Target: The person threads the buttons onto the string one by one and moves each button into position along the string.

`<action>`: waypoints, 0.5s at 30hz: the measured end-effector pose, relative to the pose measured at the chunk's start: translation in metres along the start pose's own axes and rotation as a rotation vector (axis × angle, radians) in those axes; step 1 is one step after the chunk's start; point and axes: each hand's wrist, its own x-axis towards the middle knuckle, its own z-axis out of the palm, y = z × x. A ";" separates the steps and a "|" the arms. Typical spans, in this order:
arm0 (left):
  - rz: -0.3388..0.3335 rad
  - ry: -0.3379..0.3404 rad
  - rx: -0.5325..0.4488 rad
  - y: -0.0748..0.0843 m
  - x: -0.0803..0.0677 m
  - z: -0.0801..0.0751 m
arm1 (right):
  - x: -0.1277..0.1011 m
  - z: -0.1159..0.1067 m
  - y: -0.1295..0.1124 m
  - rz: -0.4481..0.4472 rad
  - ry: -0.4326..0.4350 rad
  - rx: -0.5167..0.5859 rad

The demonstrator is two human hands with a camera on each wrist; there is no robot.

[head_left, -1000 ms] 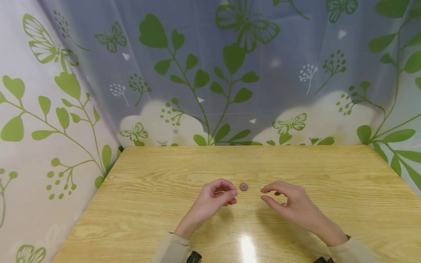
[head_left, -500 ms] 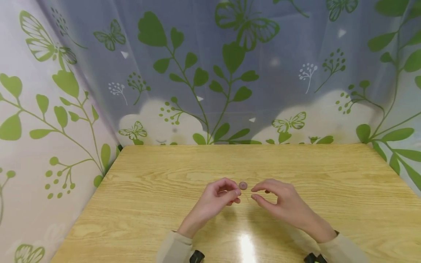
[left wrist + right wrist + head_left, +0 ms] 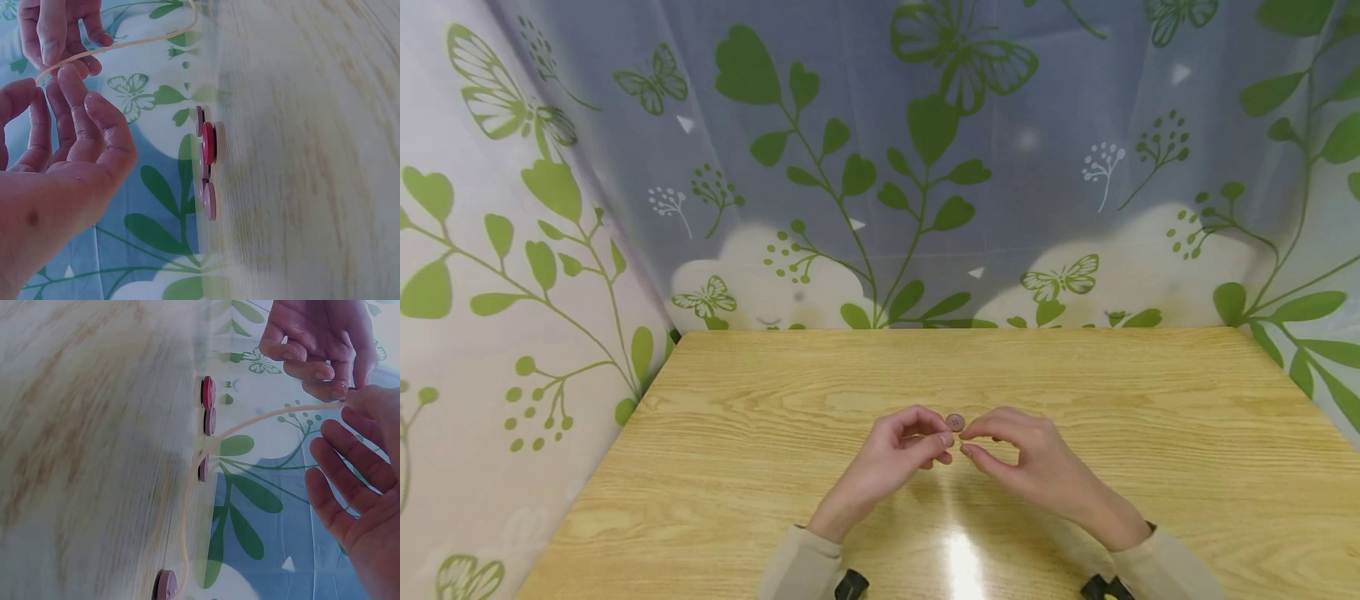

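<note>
My left hand pinches the end of a thin pale cord between thumb and index finger, above the table. Close beside it is my right hand, thumb and index curved around the cord's end with a small gap between their tips; contact with the cord cannot be told. From the fingers the cord droops to a brownish button at the table; whether it passes through that button cannot be told. A red button and several mauve ones lie on the tabletop. From the head, one four-holed button shows just beyond the fingertips.
The wood-grain table spreads under both hands and ends at a patterned curtain behind it. Another patterned curtain hangs along the left side. A bright light reflection lies on the near tabletop.
My right hand has moved left until its fingertips nearly meet those of my left hand. The left hand has shifted slightly right, still pinching. The button seen from the head stays put.
</note>
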 end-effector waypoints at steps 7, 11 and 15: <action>0.001 -0.011 0.026 0.001 -0.002 0.000 | -0.001 0.002 0.002 -0.020 0.011 -0.004; 0.000 -0.011 0.042 0.001 -0.003 0.000 | -0.002 0.002 0.003 -0.014 0.016 -0.023; 0.000 -0.012 0.049 0.001 -0.003 -0.001 | -0.002 0.002 0.002 0.016 0.015 -0.034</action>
